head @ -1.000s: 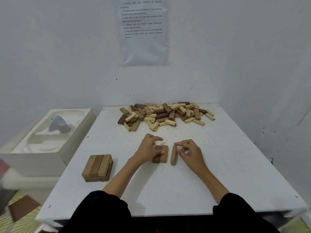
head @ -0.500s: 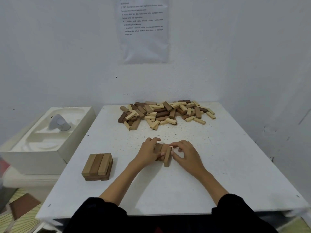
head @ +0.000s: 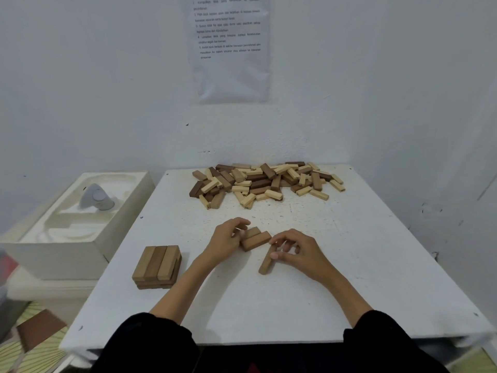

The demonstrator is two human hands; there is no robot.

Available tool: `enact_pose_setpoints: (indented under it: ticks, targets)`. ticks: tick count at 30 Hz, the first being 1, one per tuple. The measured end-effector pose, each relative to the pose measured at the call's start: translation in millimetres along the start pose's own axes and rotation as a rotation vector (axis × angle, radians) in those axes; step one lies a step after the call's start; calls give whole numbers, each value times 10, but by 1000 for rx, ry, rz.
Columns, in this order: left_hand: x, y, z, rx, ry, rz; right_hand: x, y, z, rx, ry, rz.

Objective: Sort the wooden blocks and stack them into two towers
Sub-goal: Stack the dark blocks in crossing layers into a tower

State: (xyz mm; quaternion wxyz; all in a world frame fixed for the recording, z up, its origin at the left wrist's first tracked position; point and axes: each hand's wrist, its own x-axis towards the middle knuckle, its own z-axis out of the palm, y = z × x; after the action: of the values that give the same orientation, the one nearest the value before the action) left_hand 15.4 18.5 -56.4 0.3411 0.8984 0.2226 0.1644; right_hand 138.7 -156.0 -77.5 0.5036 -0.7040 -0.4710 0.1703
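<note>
White wall [head: 107,76] is backing the scene, one printed sheet [head: 231,47] hanging on it. White worktop [head: 349,265] is carrying everything; one foam box [head: 67,246] is sitting beside its left edge. Loose pile [head: 266,180] of light and dark blocks is lying at the far edge. One low stack [head: 157,266] is standing near-left, three blocks across its top. Left hand [head: 226,236] is clasping a pair of brown blocks [head: 254,239] lying side by side, mid-worktop. Right hand [head: 298,251] is pinching a single block [head: 266,265], grip on its far end, just beside the pair.
</note>
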Motion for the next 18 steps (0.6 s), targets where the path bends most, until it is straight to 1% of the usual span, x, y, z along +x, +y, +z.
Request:
enact_pose_setpoints:
  ticks: [2, 4, 7, 9, 11, 13, 16, 18]
  targets:
    - [-48, -37, -5, -112, 20, -2, -1, 0, -4, -4, -41, 17]
    - [-98, -71, 2, -253, 16, -15, 4, 23, 26, -82, -62, 18]
    - [-152, -101, 16, -384, -49, -49, 11, 34, 65, -132, -10, 33]
    - [-182, -105, 36, -402, -102, -65, 18, 34, 96, -123, 50, 38]
    - [-206, -114, 62, -344, -135, -37, 23, 21, 135, -154, 91, 39]
    - [-214, -142, 96, -293, -142, 8, 29, 10, 162, -187, 103, 46]
    - [-198, -169, 98, -301, -137, 43, 31, 1, 164, -194, 109, 34]
    - [-196, -156, 62, -312, -184, 66, 25, -4, 176, -282, 162, 7]
